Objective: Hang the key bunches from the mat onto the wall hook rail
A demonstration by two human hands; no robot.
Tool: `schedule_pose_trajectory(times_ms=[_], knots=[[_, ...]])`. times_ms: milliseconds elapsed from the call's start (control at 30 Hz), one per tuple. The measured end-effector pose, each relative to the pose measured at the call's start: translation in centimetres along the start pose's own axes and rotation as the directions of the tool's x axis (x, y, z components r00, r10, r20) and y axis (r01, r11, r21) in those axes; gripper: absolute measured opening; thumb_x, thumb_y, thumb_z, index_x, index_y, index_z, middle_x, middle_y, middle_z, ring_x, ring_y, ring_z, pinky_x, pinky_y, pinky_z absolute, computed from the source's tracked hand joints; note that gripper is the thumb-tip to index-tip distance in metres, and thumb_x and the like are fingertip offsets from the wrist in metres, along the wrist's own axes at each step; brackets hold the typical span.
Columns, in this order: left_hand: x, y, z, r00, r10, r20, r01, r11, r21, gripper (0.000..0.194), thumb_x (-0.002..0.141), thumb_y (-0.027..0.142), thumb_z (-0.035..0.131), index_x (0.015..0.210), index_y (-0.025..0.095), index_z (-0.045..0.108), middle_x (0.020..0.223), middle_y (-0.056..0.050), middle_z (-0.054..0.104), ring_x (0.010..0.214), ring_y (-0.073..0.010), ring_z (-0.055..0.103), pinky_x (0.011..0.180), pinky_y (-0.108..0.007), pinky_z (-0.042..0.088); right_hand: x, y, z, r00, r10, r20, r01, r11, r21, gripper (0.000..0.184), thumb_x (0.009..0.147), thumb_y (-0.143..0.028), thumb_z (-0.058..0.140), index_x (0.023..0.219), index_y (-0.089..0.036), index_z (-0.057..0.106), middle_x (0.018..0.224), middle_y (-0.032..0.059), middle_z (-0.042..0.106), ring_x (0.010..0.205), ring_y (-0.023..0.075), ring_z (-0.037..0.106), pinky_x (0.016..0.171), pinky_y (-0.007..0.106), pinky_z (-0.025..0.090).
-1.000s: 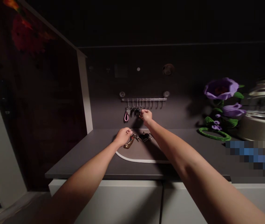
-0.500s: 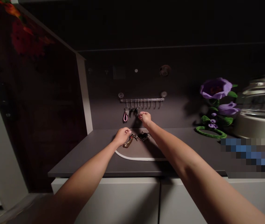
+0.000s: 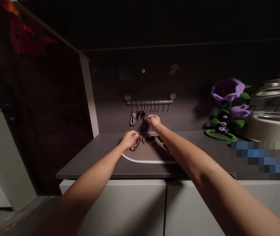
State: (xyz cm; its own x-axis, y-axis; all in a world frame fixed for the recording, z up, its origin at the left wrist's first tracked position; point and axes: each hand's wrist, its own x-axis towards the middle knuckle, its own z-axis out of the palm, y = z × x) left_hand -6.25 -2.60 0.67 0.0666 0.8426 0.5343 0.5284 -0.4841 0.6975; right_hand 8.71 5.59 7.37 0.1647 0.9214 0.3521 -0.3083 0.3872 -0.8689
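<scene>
My right hand (image 3: 154, 122) is raised beside the hanging keys (image 3: 143, 114), its fingers curled in close to them. Whether it grips a small part is too dim to tell. Lower down, my left hand (image 3: 129, 139) hovers at the left side of a white-rimmed mat or tray (image 3: 142, 161). Its fingers are closed, and anything inside them is hidden. Just right of it lies a brown key holder (image 3: 135, 145) with metal keys. A dark bunch of keys (image 3: 151, 140) lies beside that. A pink loop keychain (image 3: 132, 119) hangs at the rail's left end.
A clear rail (image 3: 152, 102) with several hooks is fixed to the wall. Purple artificial flowers (image 3: 228, 90) and a green ring (image 3: 221, 135) stand on the grey counter (image 3: 88, 160). At the right is a large clear-topped container (image 3: 275, 121). A dark door stands at left.
The view has tilted slightly, so the scene sits higher in the picture. Both hands keep almost the same places, the right by the hanging keys, the left by the brown key holder.
</scene>
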Motion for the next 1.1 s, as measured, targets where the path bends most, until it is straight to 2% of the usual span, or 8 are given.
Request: schedule_pose_trajectory(times_ms=[167, 333, 467, 600, 733, 833, 933, 1100], knots=[[0.0, -0.1, 0.1, 1.0, 0.017, 0.001, -0.017, 1.0, 0.002, 0.015, 0.072, 0.025, 0.05, 0.072, 0.014, 0.06, 0.063, -0.001, 0.058, 0.059, -0.0113, 0.05, 0.059, -0.023, 0.038, -1.6, -1.1, -0.2, 0.994, 0.107, 0.016, -0.108, 0.993, 0.055, 0.014, 0.06, -0.001, 0.048, 0.065, -0.014, 0.048, 0.049, -0.0052, 0.046, 0.045, 0.0047, 0.044, 0.051, 0.019, 0.04], [0.1, 0.7, 0.1, 0.997, -0.008, -0.072, 0.006, 0.999, -0.032, 0.014, 0.072, 0.023, 0.052, 0.074, 0.013, 0.062, 0.065, -0.001, 0.06, 0.061, -0.0112, 0.052, 0.061, -0.023, 0.041, -4.2, -1.5, -0.5, 0.981, 0.178, 0.072, -0.181, 0.983, 0.038, 0.014, 0.062, -0.001, 0.048, 0.066, -0.015, 0.048, 0.051, -0.0037, 0.049, 0.047, 0.0057, 0.047, 0.054, 0.02, 0.042], [0.4, 1.6, -0.1, 0.993, -0.072, -0.097, 0.07, 0.997, -0.023, 0.012, 0.071, 0.018, 0.053, 0.073, 0.013, 0.064, 0.065, -0.002, 0.061, 0.06, -0.011, 0.052, 0.064, -0.024, 0.041, -6.4, -1.2, -1.3, 0.973, 0.183, 0.14, -0.169, 0.98, -0.105, 0.014, 0.063, -0.004, 0.054, 0.07, -0.015, 0.048, 0.056, -0.0025, 0.051, 0.048, 0.0057, 0.047, 0.053, 0.02, 0.041], [1.0, 2.4, -0.4, 0.988, -0.15, -0.036, 0.151, 0.988, 0.043, 0.01, 0.07, 0.017, 0.056, 0.07, 0.013, 0.065, 0.067, -0.003, 0.063, 0.06, -0.0111, 0.052, 0.064, -0.024, 0.041, -8.0, -0.5, -2.4, 0.978, 0.119, 0.174, -0.053, 0.938, -0.344, 0.012, 0.067, -0.007, 0.052, 0.075, -0.015, 0.05, 0.062, -0.002, 0.054, 0.051, 0.0057, 0.047, 0.054, 0.019, 0.039], [1.8, 3.1, -0.1, 0.986, -0.164, 0.002, 0.161, 0.969, 0.189, 0.013, 0.072, 0.016, 0.054, 0.074, 0.012, 0.067, 0.074, -0.006, 0.066, 0.064, -0.0131, 0.055, 0.065, -0.025, 0.041, -8.6, 0.3, -3.7, 0.977, 0.025, 0.211, 0.113, 0.779, -0.617, 0.014, 0.072, -0.011, 0.05, 0.084, -0.015, 0.054, 0.074, 0.0015, 0.06, 0.061, 0.0083, 0.053, 0.064, 0.022, 0.043], [1.9, 3.1, 0.5, 0.992, -0.12, 0.05, 0.099, 0.947, 0.305, 0.015, 0.074, 0.02, 0.055, 0.078, 0.013, 0.067, 0.079, -0.007, 0.067, 0.069, -0.0145, 0.057, 0.068, -0.025, 0.042, -8.8, 0.6, -4.5, 0.951, -0.03, 0.306, 0.266, 0.581, -0.769, 0.017, 0.073, -0.011, 0.049, 0.088, -0.015, 0.057, 0.081, 0.0045, 0.064, 0.071, 0.0108, 0.057, 0.074, 0.024, 0.042], [1.6, 2.6, 1.0, 0.995, -0.048, 0.086, 0.01, 0.916, 0.401, 0.02, 0.076, 0.026, 0.053, 0.082, 0.014, 0.068, 0.081, -0.007, 0.068, 0.072, -0.0158, 0.058, 0.071, -0.026, 0.043, -8.8, 0.5, -5.0, 0.929, -0.019, 0.369, 0.342, 0.427, -0.837, 0.02, 0.074, -0.009, 0.048, 0.091, -0.014, 0.059, 0.09, 0.0077, 0.066, 0.08, 0.0134, 0.058, 0.078, 0.024, 0.041], [0.8, 1.6, 0.9, 0.984, 0.089, 0.156, -0.155, 0.857, 0.491, 0.026, 0.078, 0.032, 0.049, 0.085, 0.015, 0.068, 0.087, -0.008, 0.067, 0.079, -0.0177, 0.058, 0.074, -0.028, 0.042, -9.0, 0.2, -4.7, 0.918, 0.035, 0.396, 0.362, 0.339, -0.869, 0.023, 0.077, -0.01, 0.046, 0.094, -0.013, 0.06, 0.093, 0.009, 0.066, 0.085, 0.0153, 0.059, 0.078, 0.024, 0.04]])
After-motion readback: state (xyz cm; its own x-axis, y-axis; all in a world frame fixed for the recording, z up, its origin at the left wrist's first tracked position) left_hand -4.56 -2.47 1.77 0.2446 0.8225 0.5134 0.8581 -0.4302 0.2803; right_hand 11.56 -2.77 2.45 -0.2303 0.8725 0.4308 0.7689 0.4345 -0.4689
